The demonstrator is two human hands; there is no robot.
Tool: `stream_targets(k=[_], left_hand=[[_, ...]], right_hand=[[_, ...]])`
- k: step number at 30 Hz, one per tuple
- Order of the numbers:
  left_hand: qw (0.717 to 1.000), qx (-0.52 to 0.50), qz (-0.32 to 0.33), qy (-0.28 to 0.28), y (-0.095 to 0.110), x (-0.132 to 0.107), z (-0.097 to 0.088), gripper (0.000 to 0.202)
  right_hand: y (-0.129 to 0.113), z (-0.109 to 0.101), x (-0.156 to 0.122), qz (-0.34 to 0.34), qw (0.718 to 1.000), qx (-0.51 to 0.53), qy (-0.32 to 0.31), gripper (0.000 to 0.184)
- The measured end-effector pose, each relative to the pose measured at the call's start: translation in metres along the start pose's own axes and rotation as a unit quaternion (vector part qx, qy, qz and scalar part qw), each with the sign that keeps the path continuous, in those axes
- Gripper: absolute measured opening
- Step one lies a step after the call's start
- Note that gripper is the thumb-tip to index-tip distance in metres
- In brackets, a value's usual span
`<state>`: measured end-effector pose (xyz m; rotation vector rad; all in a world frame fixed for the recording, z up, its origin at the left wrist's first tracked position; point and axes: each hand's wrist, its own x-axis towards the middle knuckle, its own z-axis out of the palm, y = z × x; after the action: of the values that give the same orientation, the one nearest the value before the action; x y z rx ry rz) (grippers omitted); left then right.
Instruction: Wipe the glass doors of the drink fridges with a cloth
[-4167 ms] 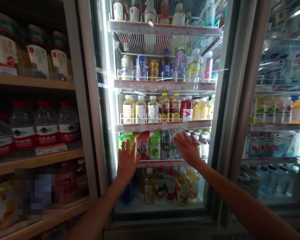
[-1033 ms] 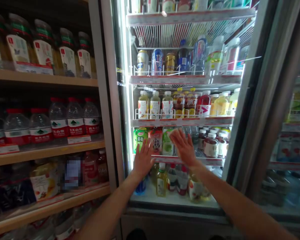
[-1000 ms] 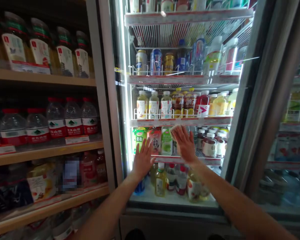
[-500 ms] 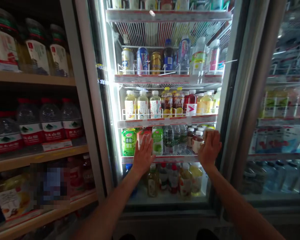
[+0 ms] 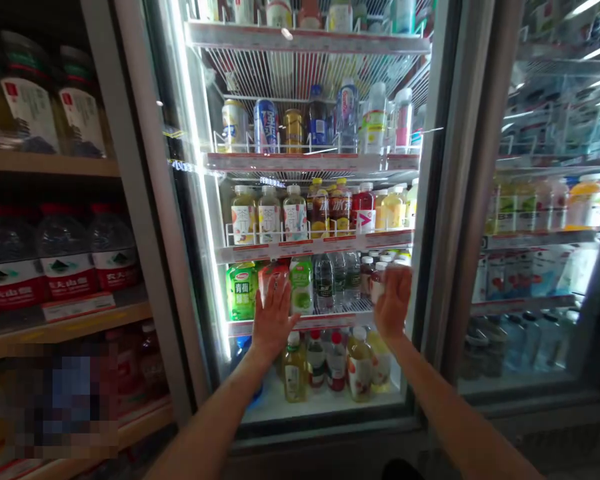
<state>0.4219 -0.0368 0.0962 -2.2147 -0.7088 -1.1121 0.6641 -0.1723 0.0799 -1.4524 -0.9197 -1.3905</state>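
Reaching up from the lower edge, two bare forearms lead us to the hands. We find the left hand (image 5: 271, 323) flat and open: fingers straight, slightly spread, palm toward the glass (image 5: 300, 177), with nothing in its grasp. Contact between palm and glass cannot be confirmed from this angle. The right hand (image 5: 393, 303) is raised near the right edge of the pane, fingers upright and close together; blur at the tips prevents us from telling how far they bend or whether they hold anything. The glass, smooth, transparent and rectangular, stands upright just beyond both hands and carries thin bright reflections. A dark frame (image 5: 437, 167) borders it, with a dull metal post (image 5: 477, 167) alongside.

To the left, we note tan-edged shelves (image 5: 60, 327) bearing clear bottles (image 5: 63, 260) with red caps. Behind the glass, a straight light strip (image 5: 193, 127) runs down the left side. Beyond the left hand's fingertips stands a red pack (image 5: 274, 273), with a flat-faced green pack (image 5: 243, 291) beside it. Small bottles (image 5: 367, 275) with dark caps stand near the right hand. Higher up, we identify round-shouldered tea bottles (image 5: 243, 217), cylindrical cans (image 5: 266, 127) and a deck of parallel wire (image 5: 300, 63).
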Motion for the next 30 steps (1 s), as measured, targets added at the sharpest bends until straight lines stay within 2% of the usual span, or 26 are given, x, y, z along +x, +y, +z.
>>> stream_targets(k=[2,4,6,8,10,12,14,16,18,20,22,23,26,27,28,30], left_hand=[[1.0,0.001,-0.004,0.001,0.0,0.0,-0.001,0.071],[1.0,0.001,-0.005,0.001,-0.001,0.0,-0.001,0.073],[1.0,-0.003,-0.004,0.003,-0.001,0.0,-0.001,0.074],[1.0,-0.008,-0.002,0.005,0.0,0.001,0.0,0.074],[1.0,-0.011,-0.005,0.002,0.001,0.001,0.001,0.075],[1.0,-0.016,-0.01,-0.003,0.002,0.001,0.0,0.075],[1.0,-0.022,-0.01,-0.004,0.001,0.001,-0.003,0.074],[1.0,-0.023,-0.017,0.008,-0.002,0.002,-0.008,0.073],[0.999,-0.018,-0.037,0.024,-0.004,0.005,-0.013,0.074],[0.998,-0.014,-0.058,0.03,-0.007,0.008,-0.016,0.075],[0.998,-0.017,-0.064,0.022,-0.008,0.011,-0.017,0.077],[0.998,-0.018,-0.064,0.018,-0.009,0.011,-0.017,0.077],[0.998,-0.022,-0.062,0.023,-0.011,0.012,-0.017,0.075],[0.998,-0.023,-0.059,0.026,-0.011,0.011,-0.016,0.074],[0.998,-0.024,-0.056,0.03,-0.012,0.011,-0.016,0.072],[0.998,-0.027,-0.055,0.033,-0.012,0.011,-0.015,0.07]], right_hand=[[-0.013,0.004,-0.008,-0.073,0.995,0.029,-0.055,0.069],[-0.01,0.004,-0.011,-0.1,0.991,0.029,-0.087,0.067],[0.009,-0.001,-0.009,-0.047,0.997,0.004,-0.065,0.066],[0.027,-0.006,-0.005,0.034,0.999,-0.021,-0.014,0.067],[0.026,-0.007,-0.005,0.051,0.999,-0.015,0.002,0.068],[0.008,-0.004,-0.01,-0.002,0.999,0.02,-0.029,0.07],[-0.01,-0.002,-0.013,-0.095,0.99,0.057,-0.089,0.07],[-0.013,-0.001,-0.009,-0.143,0.983,0.056,-0.099,0.069],[0.001,0.0,0.005,-0.109,0.993,0.03,-0.042,0.068],[0.013,0.003,0.02,-0.011,0.999,0.007,0.029,0.069],[0.012,0.007,0.029,0.04,0.998,0.011,0.037,0.069],[0.006,0.008,0.029,0.026,0.999,0.023,0.016,0.067],[-0.009,0.009,0.027,-0.114,0.986,0.066,-0.101,0.064],[-0.008,0.008,0.028,-0.139,0.981,0.066,-0.117,0.063],[-0.003,0.007,0.032,-0.132,0.984,0.056,-0.109,0.062],[0.01,0.007,0.045,-0.047,0.998,0.024,-0.038,0.063]])
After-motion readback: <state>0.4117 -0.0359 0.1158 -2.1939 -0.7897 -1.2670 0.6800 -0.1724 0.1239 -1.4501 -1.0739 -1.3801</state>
